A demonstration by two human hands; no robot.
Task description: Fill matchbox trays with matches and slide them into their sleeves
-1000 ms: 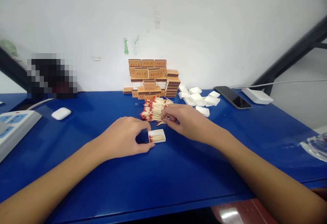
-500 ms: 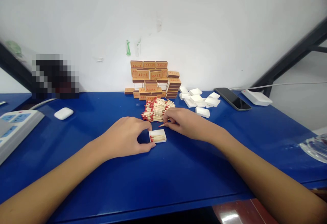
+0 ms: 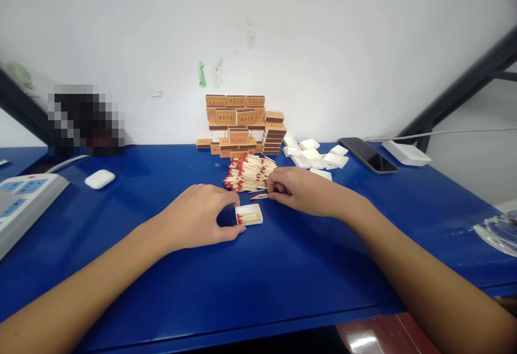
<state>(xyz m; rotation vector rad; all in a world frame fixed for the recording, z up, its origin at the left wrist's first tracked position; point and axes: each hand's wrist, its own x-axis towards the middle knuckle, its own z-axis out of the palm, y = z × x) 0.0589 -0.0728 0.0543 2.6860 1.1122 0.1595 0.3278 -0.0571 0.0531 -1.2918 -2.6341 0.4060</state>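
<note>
My left hand [image 3: 205, 214] grips a small white matchbox tray [image 3: 255, 209] by its left end, thumb at the near side and forefinger at the far side. Several red-headed matches [image 3: 249, 217] lie in the tray, along its near side. To the right, my right hand [image 3: 297, 189] pinches the right ends of a few matches [image 3: 259, 196] just beyond the tray, their heads pointing left. A heap of loose matches [image 3: 250, 173] lies behind them, close to the right fingertips.
Printed matchboxes [image 3: 236, 119] are stacked against the wall. White empty trays [image 3: 313, 154] lie in a pile right of the heap, beside a phone [image 3: 367, 154] and a white box [image 3: 406, 153]. On the left are a white earbud case [image 3: 100, 179] and a power strip [image 3: 36, 198].
My right hand has shifted slightly right and away from me, and more match length now shows left of its fingertips. My left hand and the tray have stayed put.
</note>
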